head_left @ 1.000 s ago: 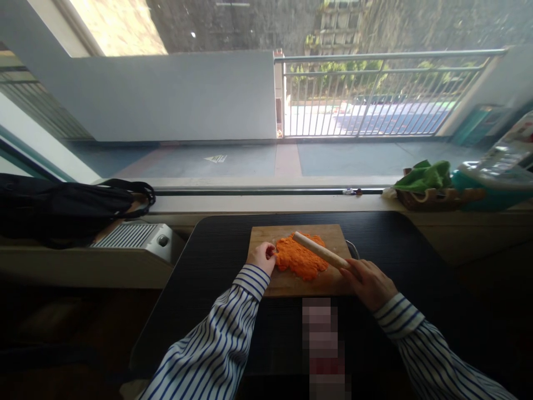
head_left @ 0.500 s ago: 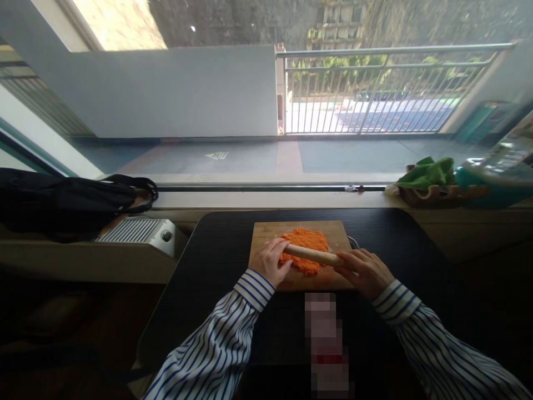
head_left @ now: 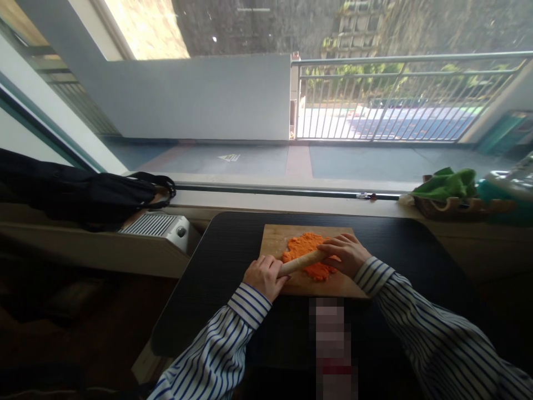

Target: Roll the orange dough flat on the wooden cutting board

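Note:
A flattened patch of orange dough (head_left: pixel 307 245) lies on a wooden cutting board (head_left: pixel 275 240) on a dark table (head_left: pixel 225 250). A pale wooden rolling pin (head_left: pixel 300 261) rests slantwise across the dough. My left hand (head_left: pixel 263 276) is closed round the pin's near left end, at the board's front left corner. My right hand (head_left: pixel 346 254) lies over the pin's far right end, fingers curled down onto it above the dough. Both arms wear blue-and-white striped sleeves.
A black bag (head_left: pixel 83 194) and a white heater (head_left: pixel 160 226) sit at the left. On the window ledge at the right stands a wooden dish (head_left: pixel 449 206) with a green cloth (head_left: pixel 446 182) and a teal container (head_left: pixel 506 194). A railed balcony lies beyond the window.
My left hand moved from the dough's edge onto the pin's left end. The pin turned from slanting up-left to slanting down-left, and both hands moved with it over the dough.

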Demonstrator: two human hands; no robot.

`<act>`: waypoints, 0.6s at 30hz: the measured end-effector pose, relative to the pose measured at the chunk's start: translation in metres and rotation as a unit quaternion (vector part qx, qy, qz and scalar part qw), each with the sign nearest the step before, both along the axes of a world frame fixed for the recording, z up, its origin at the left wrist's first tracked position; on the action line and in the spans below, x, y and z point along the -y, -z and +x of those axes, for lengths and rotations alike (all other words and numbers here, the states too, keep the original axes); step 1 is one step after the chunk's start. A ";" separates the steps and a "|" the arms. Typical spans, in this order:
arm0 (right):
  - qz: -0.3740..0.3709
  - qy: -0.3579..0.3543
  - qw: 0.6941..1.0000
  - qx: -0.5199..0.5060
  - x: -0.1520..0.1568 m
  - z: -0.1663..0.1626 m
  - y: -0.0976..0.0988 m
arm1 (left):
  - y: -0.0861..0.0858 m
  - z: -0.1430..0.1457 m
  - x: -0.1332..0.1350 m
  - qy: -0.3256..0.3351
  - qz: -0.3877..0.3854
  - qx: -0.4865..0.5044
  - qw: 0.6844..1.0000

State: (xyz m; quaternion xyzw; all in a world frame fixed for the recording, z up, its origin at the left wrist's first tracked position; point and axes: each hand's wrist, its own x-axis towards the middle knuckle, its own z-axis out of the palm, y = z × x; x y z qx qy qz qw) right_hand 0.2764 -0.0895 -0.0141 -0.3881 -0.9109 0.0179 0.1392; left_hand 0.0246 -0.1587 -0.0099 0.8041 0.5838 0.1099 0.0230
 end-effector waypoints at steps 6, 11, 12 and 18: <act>-0.047 -0.026 0.999 0.004 -0.027 -0.017 0.004 | -0.002 0.000 0.003 -0.043 -0.023 -0.042 0.998; -0.054 -0.008 0.999 -0.007 -0.019 -0.026 0.006 | 0.002 -0.002 0.005 -0.055 -0.024 -0.047 0.997; -0.048 0.002 0.999 -0.012 -0.016 -0.028 0.006 | 0.003 -0.002 0.005 -0.053 -0.020 -0.044 0.997; -0.004 0.061 0.998 0.006 -0.016 -0.051 -0.001 | 0.006 0.004 0.002 -0.050 -0.005 -0.034 0.998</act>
